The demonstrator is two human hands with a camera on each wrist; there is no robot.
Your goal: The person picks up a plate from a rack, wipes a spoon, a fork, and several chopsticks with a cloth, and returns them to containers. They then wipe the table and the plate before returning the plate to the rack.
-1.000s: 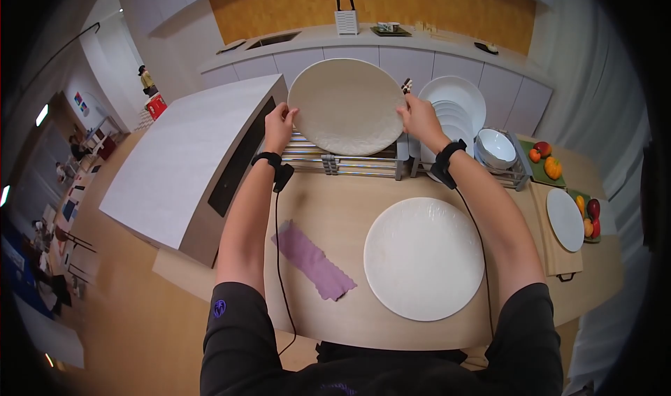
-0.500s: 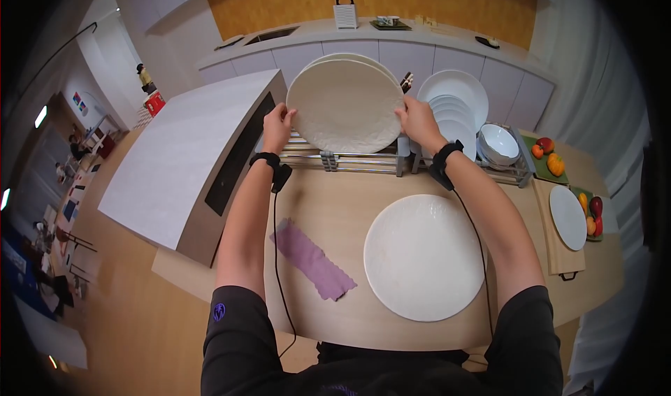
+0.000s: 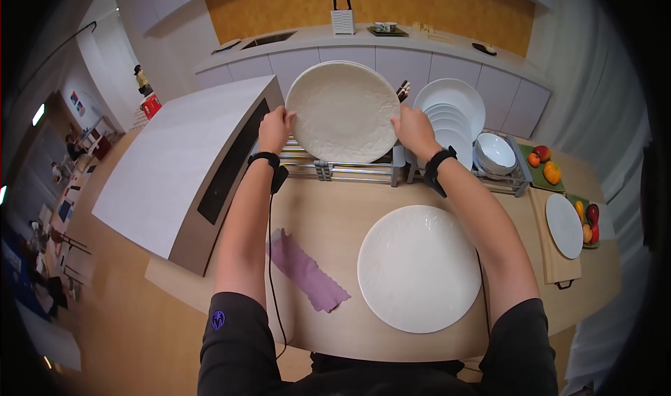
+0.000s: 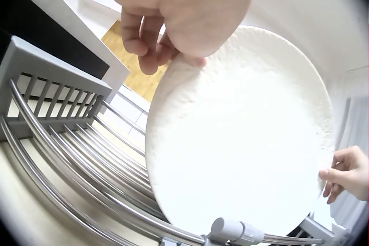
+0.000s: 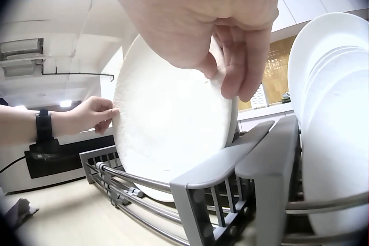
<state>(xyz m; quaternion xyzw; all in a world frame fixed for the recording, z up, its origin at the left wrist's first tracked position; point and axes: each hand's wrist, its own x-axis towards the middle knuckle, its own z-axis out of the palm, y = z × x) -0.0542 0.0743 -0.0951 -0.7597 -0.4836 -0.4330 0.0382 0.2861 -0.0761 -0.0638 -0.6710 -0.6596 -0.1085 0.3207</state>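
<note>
Both hands hold a large white plate (image 3: 342, 113) nearly upright at the metal dish rack (image 3: 360, 169). My left hand (image 3: 275, 129) pinches its left rim, thumb on the near face. At the right rim, my right hand (image 3: 416, 129) grips it with the thumb in front and the fingers behind. In the left wrist view, the plate's lower edge (image 4: 167, 211) dips behind the rack's front rail. A thin rim of another plate shows just behind its top. Another large white plate (image 3: 419, 269) lies flat on the table, and a purple cloth (image 3: 307, 274) lies left of it.
Right of the held plate, a second rack section holds upright plates (image 3: 454, 106) and stacked bowls (image 3: 495, 153). A large white-topped box (image 3: 182, 165) stands close by the left arm. Farther right are a wooden board (image 3: 559, 270) with an oval plate (image 3: 564, 226), and fruit trays.
The held plate's top has tipped back toward the plate behind it, whose rim shows less than half a second ago. Both hands keep their grip on the rim.
</note>
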